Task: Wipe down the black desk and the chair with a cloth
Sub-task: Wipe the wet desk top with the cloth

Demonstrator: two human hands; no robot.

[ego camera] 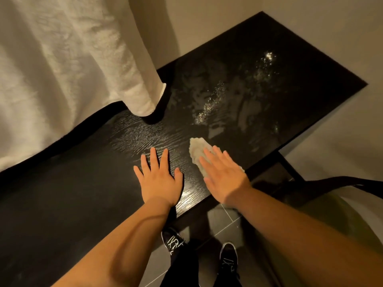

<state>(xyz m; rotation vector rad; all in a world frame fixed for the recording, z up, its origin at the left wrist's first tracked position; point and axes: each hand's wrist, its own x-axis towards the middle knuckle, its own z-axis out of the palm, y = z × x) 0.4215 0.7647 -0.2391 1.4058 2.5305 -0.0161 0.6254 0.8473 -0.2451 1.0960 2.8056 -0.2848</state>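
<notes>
The fingers point(209, 157) of the right hand point(224, 180) lie straight and a little apart, pressing flat on the cloth point(196, 149) rather than curling round it. The cloth sits on the black counter point(83, 193) just right of the frame's centre. It is bunched into a long wad whose axis runs from upper left to lower right, and its pale end pokes out beyond the fingertips. The left hand point(159, 180) is spread flat on the bare counter just beside it, toward the left and holding nothing; it looks like a brace.

The wet streaks point(209, 106) lie ahead of the cloth, toward the upper right of the frame. A push straight out from the right hand would probably carry the wad into them. The right hand is the nearer one to that patch.

The chair point(342, 182) shows at the lower right, apart from both hands; wiping it seems yet to come.
</notes>
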